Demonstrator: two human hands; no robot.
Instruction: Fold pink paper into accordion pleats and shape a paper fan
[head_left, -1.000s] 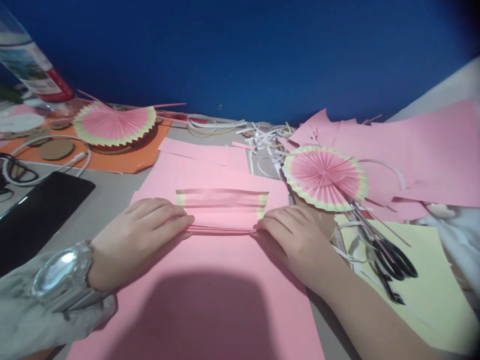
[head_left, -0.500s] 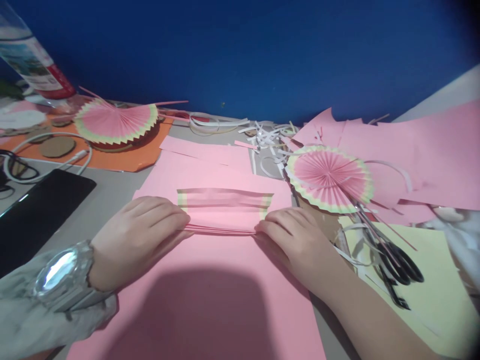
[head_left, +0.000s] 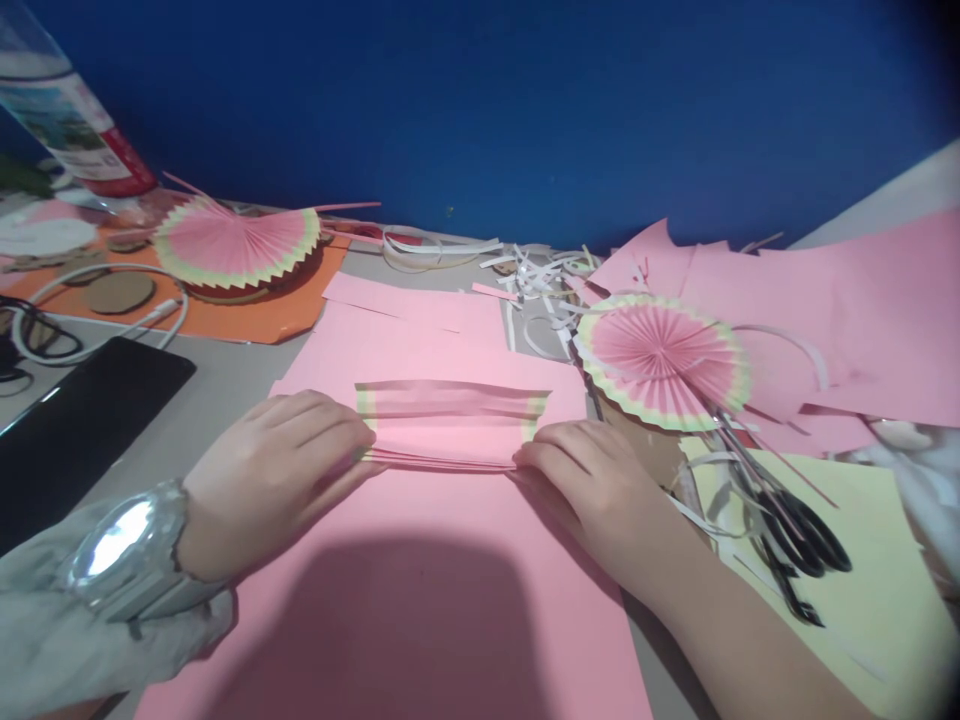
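Note:
A pleated strip of pink paper (head_left: 450, 425) with yellow-green ends lies across a large pink sheet (head_left: 457, 505). Several folds are stacked along its near edge, and the far part spreads out in loose creases. My left hand (head_left: 281, 460), below a sleeve and a watch, pinches the left end of the stacked folds. At the right end, my right hand (head_left: 596, 470) grips the same folds between thumb and fingers. The thumbs are mostly hidden beneath the hands.
Two pleated paper fans stand behind: one at left (head_left: 240, 245), one at right (head_left: 664, 360). Black-handled scissors (head_left: 806, 530) lie on yellow-green paper (head_left: 870, 490). A phone (head_left: 97, 430), a cable (head_left: 176, 310) and a bottle (head_left: 90, 140) are at left. Paper scraps (head_left: 536, 275) lie by the blue wall (head_left: 480, 110).
The view has shifted very slightly. Both hands stay at the ends of the pleated paper, the left fingers moved a touch leftward, showing a little more of the green end.

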